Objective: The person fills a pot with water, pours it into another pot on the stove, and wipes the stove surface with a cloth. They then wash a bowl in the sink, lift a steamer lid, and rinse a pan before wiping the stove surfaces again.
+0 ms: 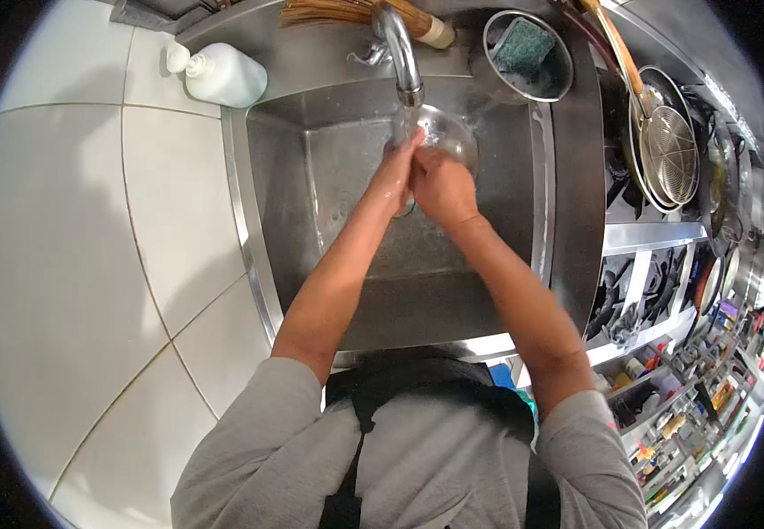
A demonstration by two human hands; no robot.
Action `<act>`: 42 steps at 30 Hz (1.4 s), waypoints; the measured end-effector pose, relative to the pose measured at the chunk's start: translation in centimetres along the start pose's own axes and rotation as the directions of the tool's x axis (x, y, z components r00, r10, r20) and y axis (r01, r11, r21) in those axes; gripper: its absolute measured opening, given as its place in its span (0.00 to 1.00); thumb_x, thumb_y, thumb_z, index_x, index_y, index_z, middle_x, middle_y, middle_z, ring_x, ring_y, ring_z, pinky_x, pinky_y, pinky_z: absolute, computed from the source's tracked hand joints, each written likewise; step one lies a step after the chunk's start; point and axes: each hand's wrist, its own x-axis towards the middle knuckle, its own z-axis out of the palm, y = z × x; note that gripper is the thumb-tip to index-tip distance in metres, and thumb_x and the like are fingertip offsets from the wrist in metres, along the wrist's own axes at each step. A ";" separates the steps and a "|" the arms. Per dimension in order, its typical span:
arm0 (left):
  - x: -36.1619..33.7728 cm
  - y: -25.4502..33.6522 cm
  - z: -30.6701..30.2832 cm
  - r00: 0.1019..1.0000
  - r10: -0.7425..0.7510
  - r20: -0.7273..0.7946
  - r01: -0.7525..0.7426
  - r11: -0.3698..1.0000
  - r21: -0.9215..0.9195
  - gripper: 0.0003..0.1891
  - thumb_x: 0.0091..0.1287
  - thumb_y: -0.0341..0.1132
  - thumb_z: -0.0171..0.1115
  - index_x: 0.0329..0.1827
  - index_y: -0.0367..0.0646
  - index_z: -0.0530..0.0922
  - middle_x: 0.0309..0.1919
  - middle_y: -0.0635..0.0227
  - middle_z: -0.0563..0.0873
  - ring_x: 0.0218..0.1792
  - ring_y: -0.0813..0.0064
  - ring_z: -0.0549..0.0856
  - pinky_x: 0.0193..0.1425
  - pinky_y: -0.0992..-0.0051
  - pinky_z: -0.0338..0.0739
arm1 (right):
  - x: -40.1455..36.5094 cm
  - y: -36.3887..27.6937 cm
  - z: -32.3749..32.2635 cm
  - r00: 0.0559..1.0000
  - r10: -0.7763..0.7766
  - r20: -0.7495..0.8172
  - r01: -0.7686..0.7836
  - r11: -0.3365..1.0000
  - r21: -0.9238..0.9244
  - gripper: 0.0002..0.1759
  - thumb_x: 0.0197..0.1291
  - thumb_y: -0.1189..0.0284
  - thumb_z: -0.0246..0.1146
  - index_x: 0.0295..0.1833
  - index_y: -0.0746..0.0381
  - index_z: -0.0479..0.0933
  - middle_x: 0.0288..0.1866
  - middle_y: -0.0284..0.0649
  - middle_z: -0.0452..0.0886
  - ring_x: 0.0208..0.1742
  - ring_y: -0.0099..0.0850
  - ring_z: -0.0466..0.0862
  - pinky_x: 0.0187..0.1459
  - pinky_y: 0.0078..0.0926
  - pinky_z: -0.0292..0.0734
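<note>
Under the running chrome faucet [397,44], my two hands meet over the sink [338,256]. My left hand [396,174] is wet and seen edge-on, its thumb stretched toward the water; the rest of its fingers are partly hidden. Pressed against it, my right hand [445,185] has its fingers curled around the left hand's side. A shiny metal bowl [461,141] sits in the sink just beyond and below my hands, partly covered by them. Water falls from the spout onto the hands and bowl.
A white pump bottle [228,77] lies left of the sink on the tiled surface. Behind the tap is a straw brush [435,33]. At the back right, a metal pot [567,78] holds a green scouring pad [524,48]. Strainers [671,159] rest over the stove at right.
</note>
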 end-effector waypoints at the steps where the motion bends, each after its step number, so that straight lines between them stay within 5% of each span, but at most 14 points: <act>1: -0.4 -0.5 -1.8 0.998 -0.068 -0.008 0.068 0.997 0.035 0.23 0.76 0.48 0.55 0.57 0.32 0.74 0.35 0.60 0.83 0.24 0.69 0.82 0.29 0.72 0.77 | -0.3 0.7 -0.3 0.979 -0.115 0.167 0.120 0.993 -0.020 0.10 0.66 0.70 0.61 0.44 0.64 0.83 0.39 0.51 0.86 0.41 0.48 0.87 0.44 0.41 0.80; 5: -0.3 -2.9 -11.9 0.954 -0.286 0.085 0.261 0.938 0.226 0.18 0.74 0.43 0.57 0.56 0.36 0.76 0.40 0.59 0.85 0.32 0.69 0.85 0.32 0.70 0.79 | 0.0 1.2 -1.5 0.932 -0.233 0.278 0.167 0.956 0.243 0.07 0.65 0.74 0.60 0.40 0.64 0.82 0.36 0.45 0.87 0.39 0.43 0.87 0.42 0.37 0.80; 6: -0.7 -3.8 -13.3 0.933 -0.336 0.127 0.291 0.914 0.284 0.16 0.73 0.42 0.58 0.56 0.39 0.76 0.43 0.60 0.86 0.37 0.69 0.86 0.35 0.68 0.80 | 1.2 1.2 -0.7 0.959 -0.062 0.275 -0.104 0.830 0.548 0.06 0.65 0.74 0.60 0.38 0.63 0.82 0.35 0.43 0.86 0.38 0.41 0.87 0.41 0.35 0.80; 8: -2.0 -6.4 -11.6 0.981 -0.185 0.066 0.154 0.933 0.324 0.15 0.72 0.38 0.57 0.55 0.39 0.76 0.40 0.62 0.87 0.36 0.69 0.86 0.34 0.68 0.81 | 5.3 1.0 2.4 0.868 0.233 0.438 -0.477 0.149 0.866 0.07 0.64 0.75 0.60 0.34 0.61 0.81 0.33 0.38 0.84 0.36 0.37 0.85 0.39 0.32 0.80; 10: -1.8 -6.5 -8.2 0.986 -0.167 0.006 0.157 0.936 0.314 0.12 0.72 0.34 0.57 0.55 0.41 0.77 0.40 0.64 0.87 0.36 0.68 0.86 0.34 0.69 0.81 | 7.5 1.5 5.1 0.906 0.231 0.354 -0.420 0.397 0.816 0.05 0.63 0.76 0.60 0.35 0.61 0.81 0.33 0.36 0.83 0.37 0.37 0.84 0.40 0.32 0.80; 12: 4.0 -10.6 -11.2 0.903 0.361 0.235 -0.428 0.804 0.413 0.15 0.70 0.32 0.58 0.57 0.39 0.75 0.39 0.62 0.87 0.38 0.68 0.88 0.34 0.69 0.82 | 9.1 2.3 7.6 0.940 0.208 0.269 -0.339 0.623 0.705 0.04 0.63 0.76 0.61 0.35 0.61 0.81 0.34 0.35 0.83 0.38 0.36 0.84 0.42 0.31 0.79; 14: 4.2 -7.9 -11.6 0.886 0.425 0.189 -0.460 0.741 0.490 0.18 0.68 0.30 0.57 0.60 0.36 0.73 0.41 0.60 0.87 0.43 0.67 0.88 0.37 0.67 0.83 | 9.5 2.1 7.9 0.981 0.107 0.161 -0.173 0.859 0.482 0.03 0.62 0.76 0.61 0.37 0.60 0.81 0.37 0.36 0.83 0.41 0.38 0.83 0.44 0.32 0.80; 15: 4.2 -6.5 -11.8 0.875 0.455 0.165 -0.468 0.708 0.529 0.20 0.67 0.28 0.57 0.62 0.35 0.73 0.41 0.59 0.88 0.46 0.67 0.88 0.39 0.66 0.84 | 9.4 1.7 7.2 0.996 0.027 0.089 -0.053 0.951 0.305 0.03 0.61 0.76 0.62 0.38 0.60 0.81 0.39 0.37 0.83 0.44 0.39 0.83 0.46 0.33 0.80; 17: 0.2 -0.8 -11.1 0.995 0.070 -0.072 -0.059 0.988 0.144 0.21 0.66 0.27 0.55 0.63 0.34 0.73 0.43 0.58 0.87 0.43 0.67 0.88 0.37 0.68 0.84 | 5.3 -0.5 1.0 0.957 -0.289 -0.003 0.280 0.928 -0.246 0.05 0.60 0.75 0.63 0.41 0.60 0.83 0.48 0.42 0.84 0.53 0.44 0.83 0.53 0.40 0.80; 19: -1.1 -0.8 -12.6 0.990 0.002 -0.138 0.029 0.974 0.225 0.21 0.66 0.26 0.54 0.62 0.34 0.73 0.41 0.58 0.86 0.33 0.70 0.87 0.27 0.74 0.79 | 2.7 1.7 -0.3 0.985 -0.112 0.132 0.145 0.950 -0.278 0.21 0.56 0.73 0.65 0.57 0.58 0.82 0.72 0.53 0.71 0.73 0.56 0.71 0.65 0.54 0.74; 22: -2.2 -3.5 -13.7 0.983 -0.020 -0.180 0.067 0.963 0.260 0.18 0.66 0.29 0.57 0.59 0.37 0.75 0.37 0.60 0.87 0.23 0.72 0.83 0.21 0.75 0.74 | -1.0 3.7 -1.0 0.904 -0.006 0.427 0.139 0.950 -0.281 0.25 0.56 0.75 0.66 0.62 0.57 0.79 0.76 0.53 0.66 0.74 0.60 0.69 0.69 0.54 0.72; 30: -2.4 -3.2 -11.2 0.998 -0.069 -0.014 0.070 0.992 0.102 0.07 0.62 0.29 0.60 0.41 0.39 0.77 0.31 0.64 0.83 0.20 0.69 0.82 0.20 0.73 0.68 | -6.4 3.5 -0.2 0.995 -0.053 0.080 0.059 0.996 -0.074 0.21 0.55 0.71 0.74 0.54 0.55 0.78 0.74 0.58 0.69 0.68 0.56 0.77 0.64 0.45 0.79; 38: -4.4 1.6 -10.1 0.986 -0.012 -0.166 0.058 0.959 0.278 0.26 0.66 0.45 0.69 0.62 0.43 0.75 0.52 0.63 0.82 0.47 0.69 0.81 0.47 0.67 0.78 | -8.2 0.8 -0.1 0.990 0.064 -0.127 -0.051 0.993 0.104 0.18 0.54 0.66 0.76 0.47 0.60 0.81 0.64 0.56 0.78 0.58 0.52 0.83 0.55 0.44 0.81; 42: -6.8 7.5 -1.0 0.973 0.134 0.189 -0.178 0.953 0.244 0.33 0.70 0.50 0.66 0.74 0.46 0.67 0.68 0.58 0.74 0.66 0.61 0.75 0.68 0.61 0.70 | -8.2 1.4 -3.7 0.876 0.385 -0.289 -0.243 0.872 0.425 0.17 0.54 0.64 0.77 0.43 0.64 0.83 0.51 0.54 0.85 0.46 0.48 0.87 0.48 0.42 0.81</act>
